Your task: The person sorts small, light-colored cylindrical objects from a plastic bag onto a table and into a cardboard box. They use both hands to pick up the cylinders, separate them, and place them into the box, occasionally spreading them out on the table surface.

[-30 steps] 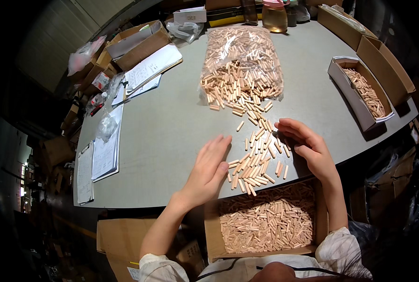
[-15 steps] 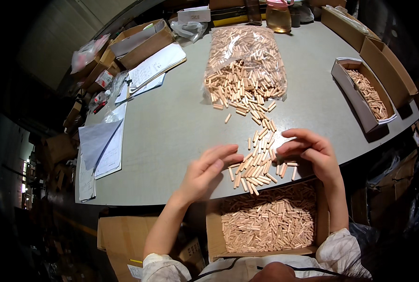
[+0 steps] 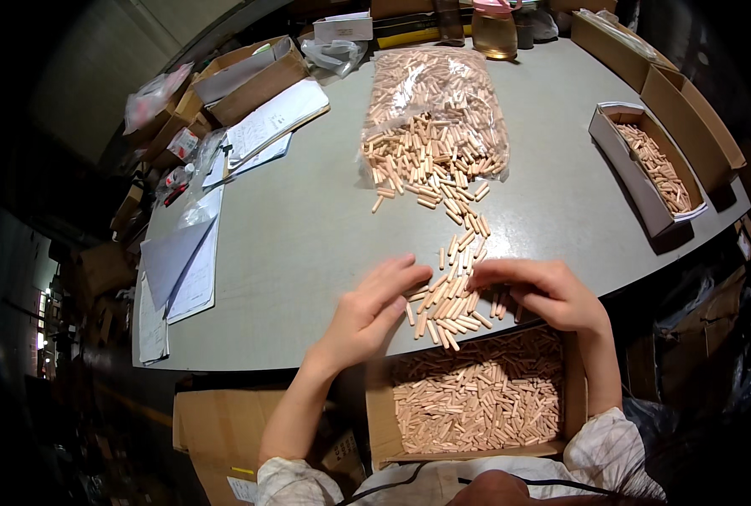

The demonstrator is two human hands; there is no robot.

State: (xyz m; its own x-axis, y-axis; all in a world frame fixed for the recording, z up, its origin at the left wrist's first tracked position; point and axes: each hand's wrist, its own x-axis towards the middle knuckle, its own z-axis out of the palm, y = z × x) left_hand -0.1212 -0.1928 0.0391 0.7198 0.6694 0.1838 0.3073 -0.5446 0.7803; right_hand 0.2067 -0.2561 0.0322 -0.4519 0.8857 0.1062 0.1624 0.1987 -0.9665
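A loose pile of short wooden dowels [image 3: 454, 308] lies at the table's near edge, trailing back to an open clear plastic bag [image 3: 434, 84] full of them. My left hand [image 3: 375, 308] rests beside the pile's left side, fingers stretched and thumb apart, holding nothing visible. On the right, my right hand [image 3: 548, 291] reaches over the pile with curved, parted fingers. Its fingertips are at the dowels and cover some of them. Below the table edge, between my forearms, a cardboard box [image 3: 382, 422] holds a deep layer of dowels.
At the right stands a narrow box [image 3: 632, 181] of dowels beside an empty long carton [image 3: 696, 126]. Papers [image 3: 194, 278] and clipped sheets [image 3: 274, 118] lie on the left. A jug with a pink lid [image 3: 495, 34] and an open carton [image 3: 257, 80] stand at the back.
My right hand has moved left, over the right part of the dowel pile. My left hand stays nearly in place. The lone dowel in front of the bag is no longer where it lay.
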